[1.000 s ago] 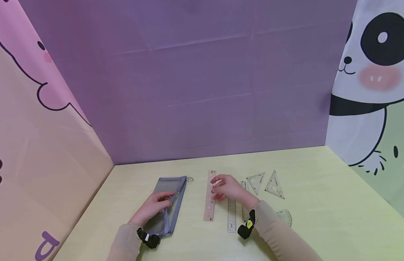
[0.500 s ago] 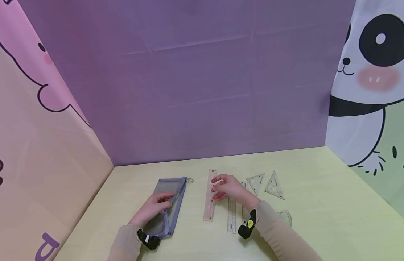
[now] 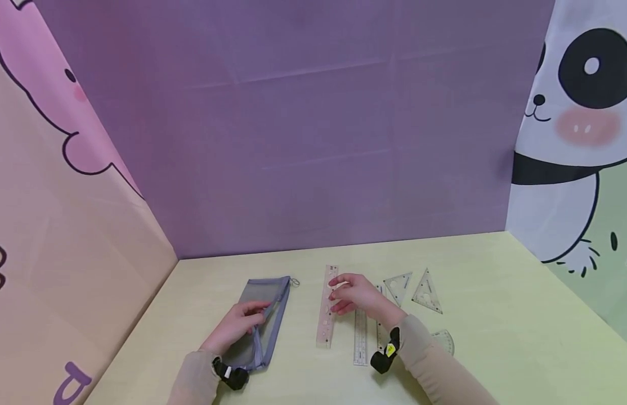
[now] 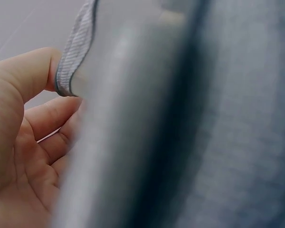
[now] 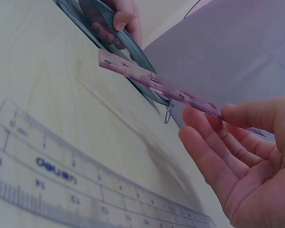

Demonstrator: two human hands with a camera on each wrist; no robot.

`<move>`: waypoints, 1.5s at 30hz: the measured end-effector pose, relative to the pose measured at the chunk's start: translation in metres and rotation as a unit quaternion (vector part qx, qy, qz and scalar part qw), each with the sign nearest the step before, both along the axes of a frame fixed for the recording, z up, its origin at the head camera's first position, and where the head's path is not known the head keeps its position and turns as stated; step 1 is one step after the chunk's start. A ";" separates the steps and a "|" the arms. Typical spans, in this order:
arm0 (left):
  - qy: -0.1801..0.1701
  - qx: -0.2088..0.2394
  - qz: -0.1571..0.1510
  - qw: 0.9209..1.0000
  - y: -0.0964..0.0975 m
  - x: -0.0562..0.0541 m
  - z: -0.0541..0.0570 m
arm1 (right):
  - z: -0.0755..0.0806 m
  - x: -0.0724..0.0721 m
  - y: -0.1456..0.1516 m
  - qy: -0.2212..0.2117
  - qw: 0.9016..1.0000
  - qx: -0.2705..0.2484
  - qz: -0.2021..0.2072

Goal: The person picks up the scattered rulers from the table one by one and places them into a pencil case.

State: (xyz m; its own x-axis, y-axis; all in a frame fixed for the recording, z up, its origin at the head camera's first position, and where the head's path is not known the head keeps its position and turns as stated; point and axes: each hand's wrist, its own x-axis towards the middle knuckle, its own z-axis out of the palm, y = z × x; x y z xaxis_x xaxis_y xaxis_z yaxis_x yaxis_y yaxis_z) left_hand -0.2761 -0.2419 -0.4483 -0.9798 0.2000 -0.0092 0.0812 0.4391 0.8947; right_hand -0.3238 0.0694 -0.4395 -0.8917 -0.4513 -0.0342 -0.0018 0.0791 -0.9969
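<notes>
My left hand [image 3: 237,323] pinches the opening edge of a grey-blue mesh zipper pouch [image 3: 250,288], which lies on the table at left. In the left wrist view the thumb and fingers hold its zipper edging [image 4: 76,59]; blurred mesh fabric covers much of that view. My right hand [image 3: 358,295] grips a pink transparent ruler [image 3: 325,326] between thumb and fingers. The right wrist view shows this ruler [image 5: 152,81] raised off the table, its shadow below. Under the right hand lies a clear ruler [image 3: 361,343], partly hidden by it.
Another clear ruler [image 3: 381,334] lies partly beneath the right forearm. Two clear set squares, a left one [image 3: 397,284] and a right one [image 3: 428,292], lie farther back. A clear protractor [image 3: 445,340] shows beside the right sleeve. A purple backdrop [image 3: 313,140] stands behind the table [image 3: 496,315].
The head view has tipped up slightly, so everything sits a little lower in it. Both hands keep their holds on the pouch and the pink ruler, almost still.
</notes>
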 end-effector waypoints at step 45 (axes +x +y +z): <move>0.003 0.028 0.017 0.999 -0.008 -0.002 -0.008 | -0.003 -0.014 -0.017 -0.068 0.995 -0.014 0.067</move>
State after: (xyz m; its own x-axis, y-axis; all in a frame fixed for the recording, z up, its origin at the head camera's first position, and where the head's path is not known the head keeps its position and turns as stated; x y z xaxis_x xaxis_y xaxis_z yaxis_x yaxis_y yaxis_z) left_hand -0.2779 -0.2494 -0.4563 -0.9859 0.1669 0.0080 0.0736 0.3908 0.9175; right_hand -0.3377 0.0520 -0.4428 -0.8109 -0.5691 -0.1364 0.1254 0.0587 -0.9904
